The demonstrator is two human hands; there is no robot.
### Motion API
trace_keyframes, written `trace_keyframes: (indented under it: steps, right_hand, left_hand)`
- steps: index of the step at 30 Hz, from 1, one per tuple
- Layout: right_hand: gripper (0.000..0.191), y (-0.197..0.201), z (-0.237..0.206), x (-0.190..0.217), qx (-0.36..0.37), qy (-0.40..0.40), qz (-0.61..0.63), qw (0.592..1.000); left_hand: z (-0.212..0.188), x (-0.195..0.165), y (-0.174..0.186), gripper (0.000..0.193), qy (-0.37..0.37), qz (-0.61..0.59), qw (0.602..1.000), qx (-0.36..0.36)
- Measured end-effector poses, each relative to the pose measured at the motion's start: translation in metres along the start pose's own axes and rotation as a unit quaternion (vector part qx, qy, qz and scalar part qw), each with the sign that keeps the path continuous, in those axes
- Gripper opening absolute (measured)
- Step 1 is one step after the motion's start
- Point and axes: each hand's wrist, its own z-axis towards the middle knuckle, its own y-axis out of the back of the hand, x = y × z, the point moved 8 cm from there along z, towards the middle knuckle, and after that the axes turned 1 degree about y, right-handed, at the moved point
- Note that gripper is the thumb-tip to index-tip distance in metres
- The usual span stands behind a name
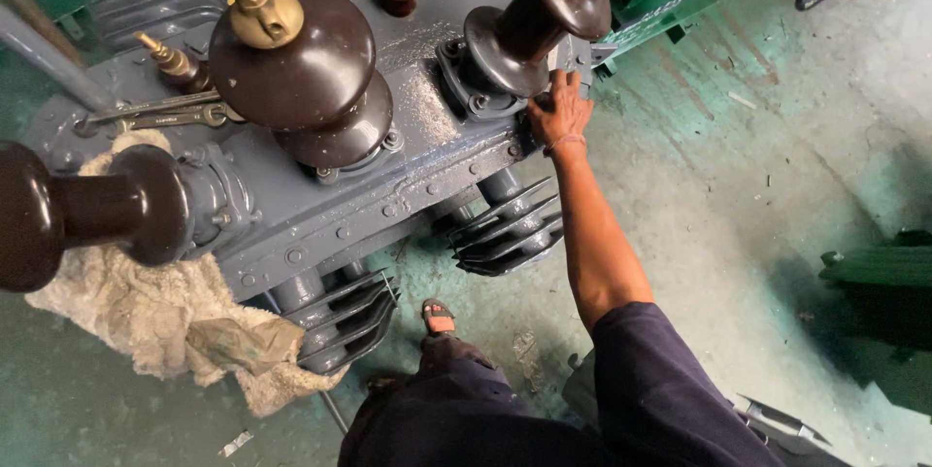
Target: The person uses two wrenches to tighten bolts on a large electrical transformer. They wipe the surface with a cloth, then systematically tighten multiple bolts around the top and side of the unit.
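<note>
I look down on a grey-blue steel transformer lid [427, 108] with three dark brown glazed insulators. My right hand [559, 110] reaches out to the lid's right corner, its fingers resting on the edge beside the base of the right insulator [544, 16]. What the fingers hold, if anything, is hidden. The middle insulator [301, 64] carries a brass terminal [254, 1]. A third insulator [87, 210] juts out at the left. My left hand is out of view.
Two wrenches [155, 116] lie on the lid at the left. A dirty cloth rag [165, 321] hangs over the tank's left side. Cooling fins [510, 229] stick out below the lid. My sandalled foot [437, 316] stands on the green concrete floor [757, 185].
</note>
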Motion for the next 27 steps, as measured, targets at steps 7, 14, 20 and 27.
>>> trace_keyframes:
  steps: [7, 14, 20, 27]
  right_hand:
    - [0.085, -0.018, 0.031, -0.003, 0.100, 0.013, -0.084, 0.991]
    - [0.079, -0.015, 0.034, 0.008, 0.102, -0.087, -0.094, 0.987]
    - [0.047, -0.034, 0.041, 0.001, 0.154, -0.074, -0.154, 0.973]
    - [0.041, -0.023, -0.016, -0.049, 0.176, -0.252, 0.271, 0.912]
  left_hand:
    - [-0.028, -0.022, 0.024, 0.039, -0.039, -0.005, 0.996, -0.078]
    - [-0.050, -0.010, 0.018, 0.042, 0.013, -0.017, 0.994, -0.106]
    - [-0.056, 0.025, 0.005, 0.042, 0.019, 0.009, 0.994, -0.109]
    - [-0.048, 0.042, 0.038, 0.039, -0.012, 0.003, 0.982, -0.191]
